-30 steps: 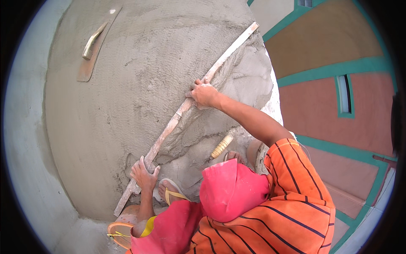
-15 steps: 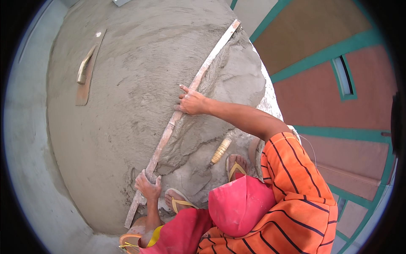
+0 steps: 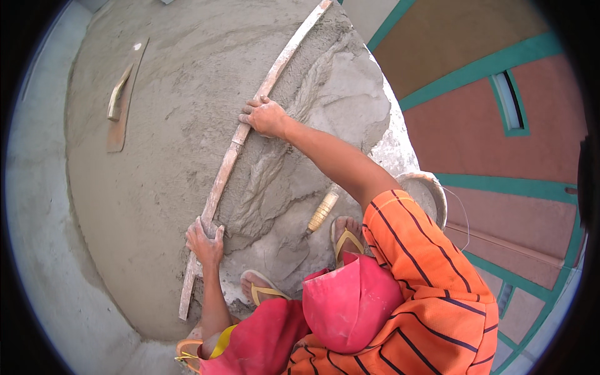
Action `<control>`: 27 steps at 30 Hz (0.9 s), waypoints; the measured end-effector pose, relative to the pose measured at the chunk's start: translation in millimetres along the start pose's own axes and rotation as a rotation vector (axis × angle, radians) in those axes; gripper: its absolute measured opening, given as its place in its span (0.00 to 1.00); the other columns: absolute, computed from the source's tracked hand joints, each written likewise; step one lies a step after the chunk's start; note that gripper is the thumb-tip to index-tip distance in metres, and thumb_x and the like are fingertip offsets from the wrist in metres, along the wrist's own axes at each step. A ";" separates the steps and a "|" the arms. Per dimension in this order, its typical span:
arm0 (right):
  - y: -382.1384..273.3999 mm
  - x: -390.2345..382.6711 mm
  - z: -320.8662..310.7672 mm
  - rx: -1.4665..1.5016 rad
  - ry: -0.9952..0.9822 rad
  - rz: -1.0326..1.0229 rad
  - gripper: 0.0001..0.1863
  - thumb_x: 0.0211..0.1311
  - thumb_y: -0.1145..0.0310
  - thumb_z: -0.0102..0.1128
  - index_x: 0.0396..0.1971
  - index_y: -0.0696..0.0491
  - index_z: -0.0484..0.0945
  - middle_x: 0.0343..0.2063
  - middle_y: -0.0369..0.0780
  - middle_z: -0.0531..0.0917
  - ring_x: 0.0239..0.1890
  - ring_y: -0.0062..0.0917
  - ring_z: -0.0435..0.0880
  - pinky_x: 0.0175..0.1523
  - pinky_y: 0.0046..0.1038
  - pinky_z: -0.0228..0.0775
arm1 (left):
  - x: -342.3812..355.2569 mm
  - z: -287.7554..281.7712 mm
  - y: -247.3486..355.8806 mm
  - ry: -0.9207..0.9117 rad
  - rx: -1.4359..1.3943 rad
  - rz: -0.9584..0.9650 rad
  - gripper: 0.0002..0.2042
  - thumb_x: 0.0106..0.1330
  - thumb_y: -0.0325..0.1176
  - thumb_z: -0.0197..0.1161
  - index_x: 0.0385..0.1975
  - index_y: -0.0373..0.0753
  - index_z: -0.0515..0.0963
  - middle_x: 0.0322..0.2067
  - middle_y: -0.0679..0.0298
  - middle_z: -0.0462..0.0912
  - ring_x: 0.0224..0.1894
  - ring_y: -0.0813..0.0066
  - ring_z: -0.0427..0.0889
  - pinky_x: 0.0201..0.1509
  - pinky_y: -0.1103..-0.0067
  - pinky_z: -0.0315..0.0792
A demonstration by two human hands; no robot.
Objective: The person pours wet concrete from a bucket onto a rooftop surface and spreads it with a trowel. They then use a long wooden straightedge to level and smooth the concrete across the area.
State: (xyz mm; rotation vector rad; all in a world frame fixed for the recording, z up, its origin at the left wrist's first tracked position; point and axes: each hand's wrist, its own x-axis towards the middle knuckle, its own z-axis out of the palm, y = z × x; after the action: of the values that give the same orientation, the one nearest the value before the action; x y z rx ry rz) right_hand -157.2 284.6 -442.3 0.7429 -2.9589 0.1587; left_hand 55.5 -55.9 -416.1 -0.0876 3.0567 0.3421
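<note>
A long wooden straightedge (image 3: 226, 164), pale and caked with cement, lies slantwise on the wet grey mortar (image 3: 144, 194). My right hand (image 3: 264, 117) grips it about midway, with the fingers curled over its left edge. Closer to me, my left hand (image 3: 205, 242) holds it above its near end, thumb apart on the right side. Rough, ridged mortar is heaped along the board's right side; on the left the surface is smoother. A trowel with a ribbed yellowish handle (image 3: 324, 211) lies by my feet, its blade partly covered in mortar.
A float (image 3: 128, 103) with a wooden handle rests on the mortar at the far left. A bucket (image 3: 440, 203) stands at the right behind my arm. A grey wall (image 3: 37, 206) bounds the left; the slab's white edge (image 3: 397, 140) drops off at the right. My sandalled feet (image 3: 261, 287) are close by.
Both hands have shifted the straightedge leftward and farther away across the mortar. More of the ridged mortar and of the bucket now shows to the right.
</note>
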 end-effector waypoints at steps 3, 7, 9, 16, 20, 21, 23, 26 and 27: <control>13.7 19.5 -8.5 -0.018 -0.069 0.011 0.14 0.62 0.68 0.54 0.46 0.47 0.82 0.44 0.35 0.83 0.58 0.30 0.76 0.68 0.39 0.61 | 19.7 1.7 14.1 0.017 -0.029 0.035 0.37 0.54 0.48 0.71 0.62 0.36 0.68 0.54 0.52 0.70 0.59 0.51 0.65 0.62 0.55 0.57; 2.6 -7.0 2.3 -0.031 -0.138 -0.052 0.11 0.60 0.68 0.55 0.40 0.47 0.84 0.43 0.38 0.84 0.54 0.30 0.78 0.61 0.34 0.70 | -13.0 4.6 0.6 0.013 0.001 0.063 0.37 0.52 0.47 0.72 0.61 0.36 0.68 0.53 0.52 0.71 0.59 0.51 0.66 0.61 0.56 0.57; -4.6 -34.7 3.0 0.025 -0.051 -0.059 0.11 0.60 0.68 0.56 0.41 0.46 0.84 0.41 0.38 0.84 0.53 0.30 0.78 0.59 0.34 0.71 | -32.3 2.0 -1.4 -0.003 0.006 0.079 0.38 0.51 0.47 0.73 0.61 0.36 0.69 0.53 0.52 0.71 0.59 0.51 0.66 0.61 0.56 0.58; 9.1 -5.2 -39.2 -0.073 -0.430 -0.093 0.16 0.65 0.67 0.51 0.51 0.44 0.80 0.49 0.37 0.81 0.58 0.34 0.75 0.61 0.35 0.71 | -11.0 2.9 -2.9 0.003 -0.028 0.105 0.37 0.49 0.43 0.74 0.60 0.36 0.69 0.53 0.52 0.72 0.58 0.52 0.67 0.60 0.57 0.58; 13.5 -20.2 -2.0 -0.008 -0.192 -0.085 0.14 0.63 0.68 0.52 0.46 0.45 0.82 0.45 0.38 0.82 0.56 0.33 0.76 0.59 0.33 0.72 | -11.5 2.8 3.3 -0.019 -0.022 0.079 0.37 0.49 0.43 0.74 0.60 0.35 0.69 0.52 0.52 0.72 0.58 0.52 0.66 0.60 0.56 0.58; 9.6 -23.3 -1.4 -0.013 -0.128 -0.103 0.12 0.61 0.69 0.54 0.42 0.45 0.83 0.43 0.38 0.82 0.54 0.32 0.77 0.57 0.33 0.73 | -14.7 1.7 2.6 -0.018 -0.023 0.072 0.37 0.49 0.43 0.74 0.60 0.35 0.69 0.52 0.52 0.72 0.58 0.52 0.66 0.60 0.56 0.58; 5.5 -27.2 -1.9 -0.001 -0.065 -0.113 0.11 0.60 0.69 0.54 0.38 0.46 0.84 0.42 0.39 0.82 0.53 0.32 0.78 0.56 0.32 0.74 | -19.6 -0.5 1.7 -0.008 -0.019 0.071 0.38 0.49 0.44 0.74 0.60 0.35 0.69 0.52 0.52 0.72 0.59 0.52 0.66 0.60 0.55 0.58; 10.5 -15.6 -7.1 0.007 -0.099 -0.080 0.11 0.60 0.68 0.55 0.40 0.45 0.83 0.44 0.38 0.82 0.55 0.32 0.77 0.56 0.29 0.74 | -10.4 -1.3 5.0 0.004 -0.022 0.065 0.38 0.50 0.46 0.74 0.60 0.35 0.69 0.53 0.52 0.71 0.59 0.52 0.66 0.61 0.55 0.58; 13.4 -9.1 -6.1 0.012 -0.075 -0.072 0.11 0.60 0.68 0.55 0.41 0.45 0.83 0.44 0.37 0.82 0.55 0.32 0.77 0.56 0.30 0.74 | -2.9 0.2 7.8 0.015 -0.025 0.055 0.38 0.50 0.46 0.73 0.60 0.35 0.69 0.53 0.52 0.71 0.60 0.52 0.66 0.61 0.55 0.58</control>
State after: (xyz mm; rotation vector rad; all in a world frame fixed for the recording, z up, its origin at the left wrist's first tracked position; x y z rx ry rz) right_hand -155.2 301.3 -438.3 0.8744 -2.9980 0.1471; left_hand 57.8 -48.1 -414.4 -0.0069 3.0750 0.3852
